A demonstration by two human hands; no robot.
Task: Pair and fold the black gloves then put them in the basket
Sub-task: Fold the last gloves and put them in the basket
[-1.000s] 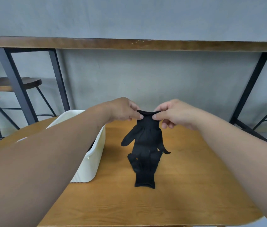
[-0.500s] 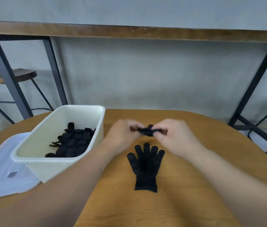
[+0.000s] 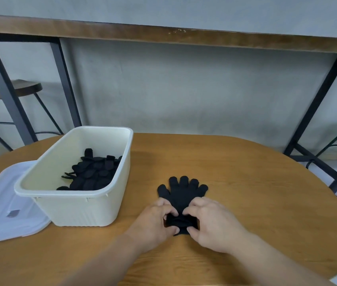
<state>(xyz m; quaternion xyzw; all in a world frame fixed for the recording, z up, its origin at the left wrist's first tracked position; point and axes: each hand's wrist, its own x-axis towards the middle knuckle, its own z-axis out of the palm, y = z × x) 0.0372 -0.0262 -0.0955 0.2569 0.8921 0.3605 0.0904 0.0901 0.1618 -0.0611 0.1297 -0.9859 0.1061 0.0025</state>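
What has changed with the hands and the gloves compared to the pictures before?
Both hands came down toward the person: one second ago they held a glove up by its cuff; now the left hand and right hand grip the cuff end of the gloves lying flat on the table. The basket stayed put.

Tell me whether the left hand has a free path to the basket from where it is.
Probably yes. The left hand pinches the glove cuff just right of the open-topped basket, with only bare table between them.
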